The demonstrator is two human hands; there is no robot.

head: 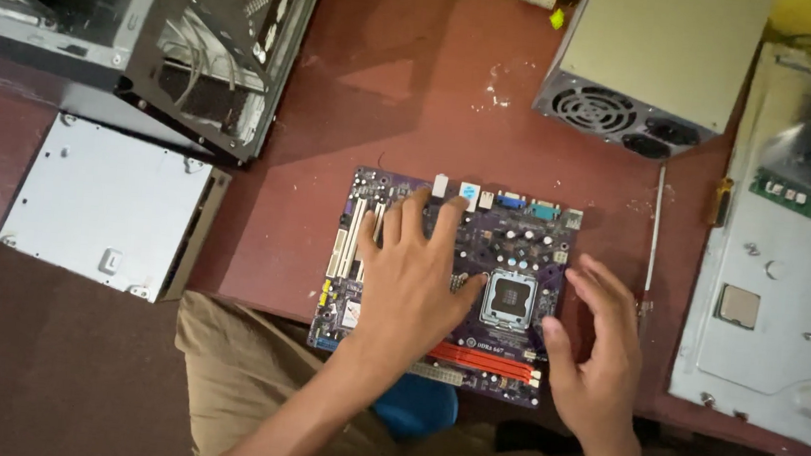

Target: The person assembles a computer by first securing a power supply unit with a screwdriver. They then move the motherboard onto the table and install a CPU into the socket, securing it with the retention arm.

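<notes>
motherboard point(519, 251): stiff, light, fragile – I'd take it by its bare edges, not the socket point(510, 299)
left hand point(411, 277): grip apart, flat on board
right hand point(598, 354): grip apart, holding nothing, at board's right edge
table point(415, 103): board overhangs near edge

Matt grey metal power supply point(655, 59)

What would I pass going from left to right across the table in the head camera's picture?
Silver drive box → purple motherboard with the left hand flat on it → right hand at its edge → screwdriver → grey metal panel.
</notes>
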